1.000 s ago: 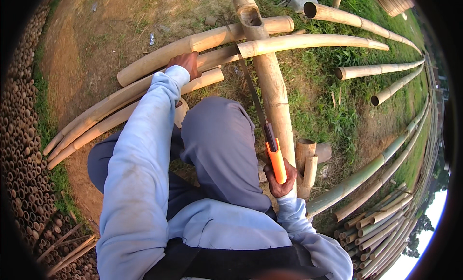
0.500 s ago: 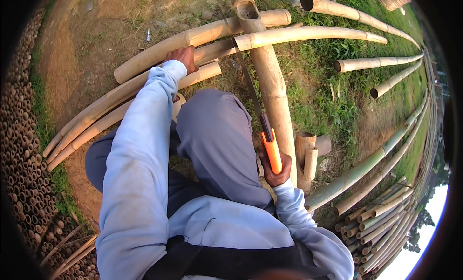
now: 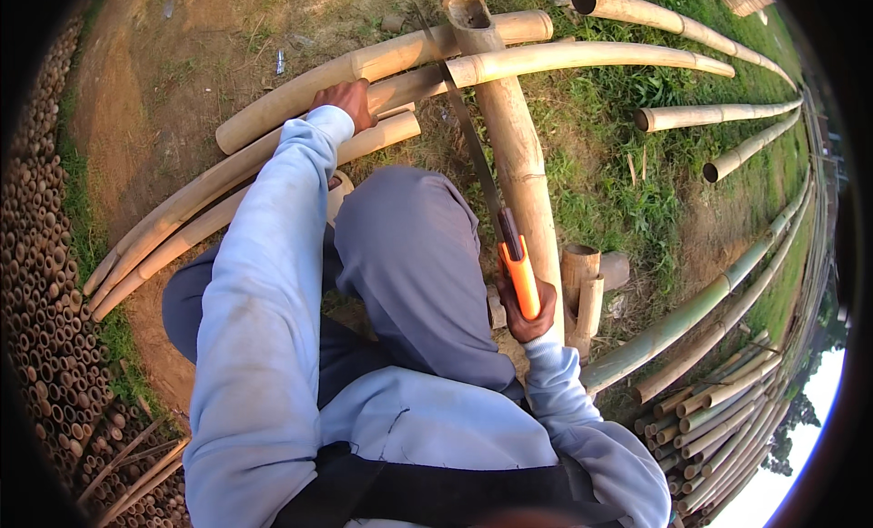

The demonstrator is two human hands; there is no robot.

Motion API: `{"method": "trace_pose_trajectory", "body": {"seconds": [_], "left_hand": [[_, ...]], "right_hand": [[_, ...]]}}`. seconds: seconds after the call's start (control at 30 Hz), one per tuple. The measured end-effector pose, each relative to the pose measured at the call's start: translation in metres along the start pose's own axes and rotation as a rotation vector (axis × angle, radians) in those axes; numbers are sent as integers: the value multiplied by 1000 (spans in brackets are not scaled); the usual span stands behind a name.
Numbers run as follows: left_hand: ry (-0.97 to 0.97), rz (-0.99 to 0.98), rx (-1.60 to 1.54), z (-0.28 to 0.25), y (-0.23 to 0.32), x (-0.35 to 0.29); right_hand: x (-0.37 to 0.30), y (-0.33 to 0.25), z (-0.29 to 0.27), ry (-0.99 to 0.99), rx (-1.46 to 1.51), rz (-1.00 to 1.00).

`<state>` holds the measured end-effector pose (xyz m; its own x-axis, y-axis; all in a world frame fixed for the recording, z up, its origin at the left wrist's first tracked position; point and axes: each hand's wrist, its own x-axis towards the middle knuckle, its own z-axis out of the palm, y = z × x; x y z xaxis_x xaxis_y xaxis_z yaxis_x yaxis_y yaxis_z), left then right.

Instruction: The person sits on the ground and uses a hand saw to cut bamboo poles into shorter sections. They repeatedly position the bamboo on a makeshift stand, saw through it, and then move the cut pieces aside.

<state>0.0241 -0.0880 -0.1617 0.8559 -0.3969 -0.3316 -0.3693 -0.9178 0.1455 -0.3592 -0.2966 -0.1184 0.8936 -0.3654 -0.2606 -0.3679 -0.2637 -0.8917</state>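
1. While the left hand (image 3: 346, 105) presses on a long bamboo pole (image 3: 591, 60), the right hand (image 3: 531, 311) is closed tight around the orange handle (image 3: 519, 278) of a saw (image 3: 475, 153); the left fingers look curled over the pole, but their undersides are hidden.
2. The long bamboo pole runs under the left hand and goes on, far out to its right; the saw points forward from the right hand, and its blade lies across the pole, to the right of the left hand.
3. A thick bamboo beam (image 3: 516, 155) sits under the pole, just right of the blade; its near part comes down close by the right hand.
4. A fat bamboo piece (image 3: 291, 99) lies just past the left hand, and the saw's tip reaches over it; another pole (image 3: 382, 139) lies on the near side of that hand.
5. The long bamboo pole looks like one piece, so I think the cut is not done yet; the blade hides the slit, so I cannot tell how deep it is; the rest of the cut seems left to do.
6. Two short stumps (image 3: 579, 271) stand just right of the right hand; a big pile of bamboo (image 3: 44, 255) sits well left of the left hand.
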Motion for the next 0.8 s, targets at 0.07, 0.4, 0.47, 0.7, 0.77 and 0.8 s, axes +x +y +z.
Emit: {"method": "trace_pose_trajectory", "body": {"seconds": [0.07,0.4,0.47,0.7,0.77,0.8], "left_hand": [[-14,0,-1,2,0,3],[-34,-21,-7,-4,1,0],[-53,-8,-17,-4,-1,2],[-20,-25,-1,2,2,4],[-10,-27,-6,-1,3,2],[-5,-26,-2,-2,4,0]], "right_hand": [[-39,-5,-13,9,-61,-143],[101,-28,31,27,58,-217],[46,-14,12,-1,12,-128],[-15,-11,1,16,-62,-70],[55,-20,20,13,25,-27],[91,-22,31,39,133,-194]]}}
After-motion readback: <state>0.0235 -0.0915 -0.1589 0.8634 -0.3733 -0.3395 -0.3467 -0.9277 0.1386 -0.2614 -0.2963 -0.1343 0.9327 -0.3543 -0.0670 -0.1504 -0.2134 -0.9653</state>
